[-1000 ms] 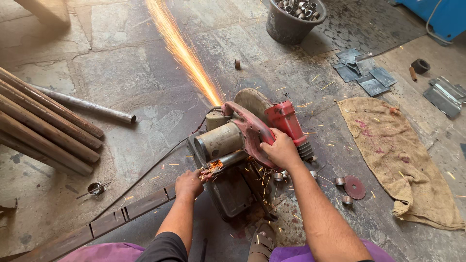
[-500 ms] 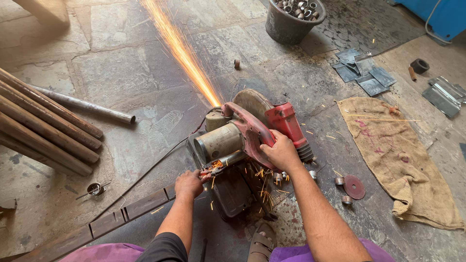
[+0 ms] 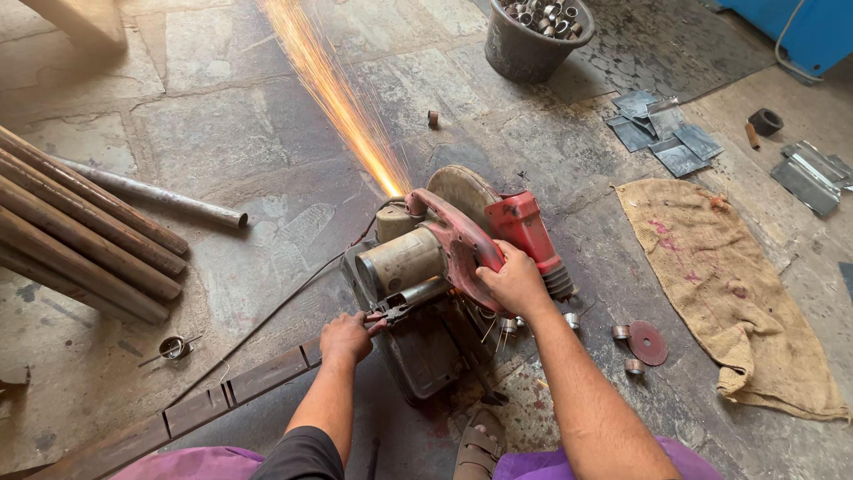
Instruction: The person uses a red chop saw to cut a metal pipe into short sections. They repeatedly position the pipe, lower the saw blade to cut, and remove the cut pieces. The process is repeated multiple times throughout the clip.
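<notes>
The right hand [image 3: 514, 283] is closed around the handle of the red metal chop saw [image 3: 462, 258]; the left hand [image 3: 345, 338], beside it, grips red-handled pliers [image 3: 391, 313] under the saw. Well beyond both hands, a dark round bucket [image 3: 524, 53] holds short cut metal rings.

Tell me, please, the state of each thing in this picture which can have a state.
chop saw: running, head pressed down, throwing sparks.
right hand: closed on the saw's red handle.
left hand: gripping pliers at the saw's base.
bucket: upright, full of short cut metal rings.
rusty pipes: lying stacked on the floor.
burlap sack: spread flat, stained.
red cutting disc: loose, flat on the floor.
</notes>
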